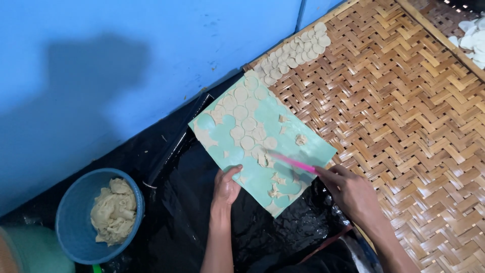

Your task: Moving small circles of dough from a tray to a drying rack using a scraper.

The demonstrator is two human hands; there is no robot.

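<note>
A teal board [308,146] lies tilted across a black plastic sheet and a woven bamboo mat. Thin rolled dough with several round cut discs [241,112] covers its far part; scraps and round teal gaps show nearer me. My left hand [226,186] grips the board's near edge, thumb on top. My right hand [351,191] holds a thin pink stick [292,163] whose tip rests on the dough near the board's middle.
A woven bamboo mat [404,126] fills the right side, with several dough discs [295,53] laid along its far edge. A blue bowl [68,220] with a lump of dough [115,211] sits at lower left. A blue wall [126,60] stands behind.
</note>
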